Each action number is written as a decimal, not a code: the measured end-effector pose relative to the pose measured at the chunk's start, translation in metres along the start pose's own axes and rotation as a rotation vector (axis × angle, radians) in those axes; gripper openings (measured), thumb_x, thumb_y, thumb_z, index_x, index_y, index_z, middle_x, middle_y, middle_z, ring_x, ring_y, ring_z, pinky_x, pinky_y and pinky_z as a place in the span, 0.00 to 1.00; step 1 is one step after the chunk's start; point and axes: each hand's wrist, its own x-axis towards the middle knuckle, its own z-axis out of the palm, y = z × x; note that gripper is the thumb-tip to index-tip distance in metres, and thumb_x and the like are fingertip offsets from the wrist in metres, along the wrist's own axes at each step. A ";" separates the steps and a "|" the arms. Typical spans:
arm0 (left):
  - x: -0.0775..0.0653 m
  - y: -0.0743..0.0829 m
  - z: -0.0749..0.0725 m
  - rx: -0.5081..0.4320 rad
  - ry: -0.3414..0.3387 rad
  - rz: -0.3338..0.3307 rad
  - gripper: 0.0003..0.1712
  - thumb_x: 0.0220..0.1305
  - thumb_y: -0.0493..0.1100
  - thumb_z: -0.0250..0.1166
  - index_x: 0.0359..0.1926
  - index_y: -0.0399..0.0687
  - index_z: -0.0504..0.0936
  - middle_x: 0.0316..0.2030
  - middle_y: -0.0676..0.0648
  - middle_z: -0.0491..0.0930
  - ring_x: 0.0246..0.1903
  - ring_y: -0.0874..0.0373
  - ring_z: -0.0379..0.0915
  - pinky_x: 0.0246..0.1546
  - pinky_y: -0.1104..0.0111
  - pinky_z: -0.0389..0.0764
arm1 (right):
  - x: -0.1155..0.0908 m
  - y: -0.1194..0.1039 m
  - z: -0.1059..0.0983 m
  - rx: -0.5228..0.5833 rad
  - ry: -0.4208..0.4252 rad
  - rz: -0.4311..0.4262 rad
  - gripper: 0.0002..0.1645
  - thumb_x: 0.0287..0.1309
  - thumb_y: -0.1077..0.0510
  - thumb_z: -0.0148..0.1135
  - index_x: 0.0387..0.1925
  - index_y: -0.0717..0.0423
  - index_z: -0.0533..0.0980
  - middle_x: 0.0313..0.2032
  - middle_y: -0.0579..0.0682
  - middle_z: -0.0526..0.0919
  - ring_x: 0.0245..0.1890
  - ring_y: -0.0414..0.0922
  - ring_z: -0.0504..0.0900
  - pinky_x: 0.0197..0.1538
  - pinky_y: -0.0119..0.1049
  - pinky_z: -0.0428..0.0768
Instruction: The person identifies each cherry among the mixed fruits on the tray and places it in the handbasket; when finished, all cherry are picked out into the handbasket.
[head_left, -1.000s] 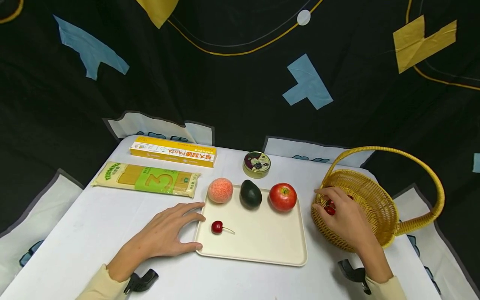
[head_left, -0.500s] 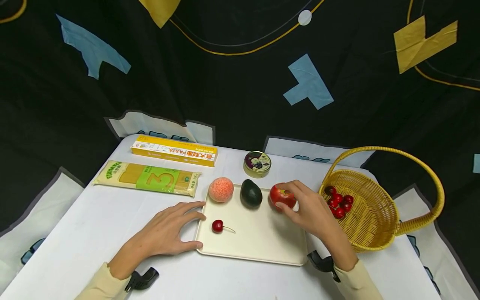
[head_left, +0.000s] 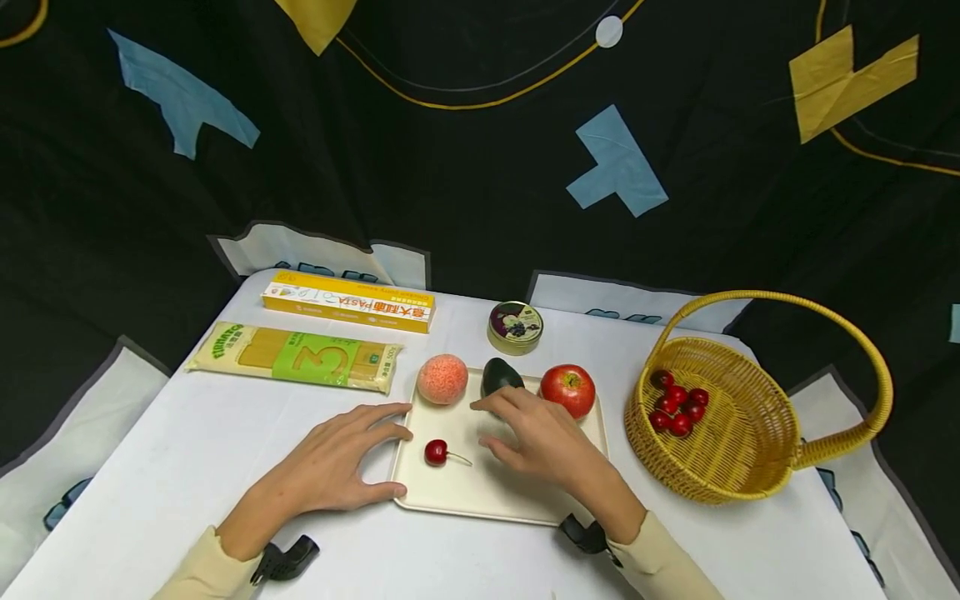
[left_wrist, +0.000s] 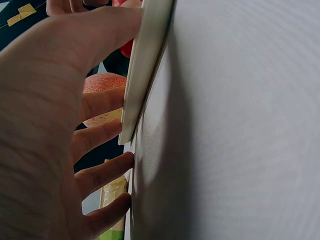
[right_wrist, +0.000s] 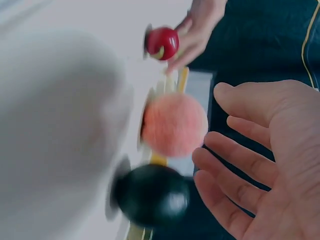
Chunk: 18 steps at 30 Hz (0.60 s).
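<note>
My left hand (head_left: pixel 341 462) rests at the left edge of a cream tray (head_left: pixel 480 492), its fingertips and thumb touching the rim with the fingers spread. My right hand (head_left: pixel 547 437) hovers over the middle of the tray, fingers loosely bent and holding nothing. On the tray, a single dark red cherry (head_left: pixel 436 452) with its stem lies between the two hands. A peach (head_left: pixel 442 379), a dark green avocado (head_left: pixel 500 377) and a red apple (head_left: pixel 567 390) line the tray's far side. The right hand partly covers the avocado in the head view.
A yellow wicker basket (head_left: pixel 731 467) with several cherries (head_left: pixel 678 404) in it stands right of the tray. Behind the tray sits a small round tin (head_left: pixel 515 327). At the back left lie a pasta box (head_left: pixel 348 302) and a bag of pasta (head_left: pixel 296 357).
My right hand has left the basket, passed over the apple and moved left above the tray, with nothing in it. The left hand stays at the tray's edge.
</note>
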 end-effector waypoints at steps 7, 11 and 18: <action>0.000 0.002 -0.001 -0.008 0.009 0.007 0.36 0.57 0.76 0.74 0.61 0.68 0.84 0.78 0.56 0.69 0.75 0.48 0.68 0.69 0.42 0.75 | 0.009 -0.018 0.016 0.047 -0.098 -0.033 0.25 0.65 0.49 0.77 0.62 0.45 0.83 0.54 0.43 0.87 0.51 0.42 0.85 0.46 0.38 0.87; 0.001 0.003 -0.002 -0.014 0.007 0.007 0.36 0.57 0.75 0.75 0.61 0.67 0.84 0.78 0.56 0.69 0.75 0.48 0.68 0.69 0.42 0.75 | 0.009 -0.026 0.025 0.041 -0.135 -0.021 0.24 0.67 0.48 0.76 0.62 0.44 0.83 0.55 0.41 0.86 0.53 0.39 0.84 0.50 0.38 0.87; -0.001 0.002 -0.003 -0.012 -0.001 -0.001 0.36 0.57 0.76 0.74 0.60 0.68 0.84 0.78 0.57 0.68 0.75 0.48 0.68 0.69 0.43 0.75 | 0.009 -0.037 0.036 0.049 -0.179 -0.042 0.21 0.69 0.49 0.73 0.61 0.45 0.83 0.56 0.42 0.84 0.54 0.38 0.83 0.53 0.36 0.86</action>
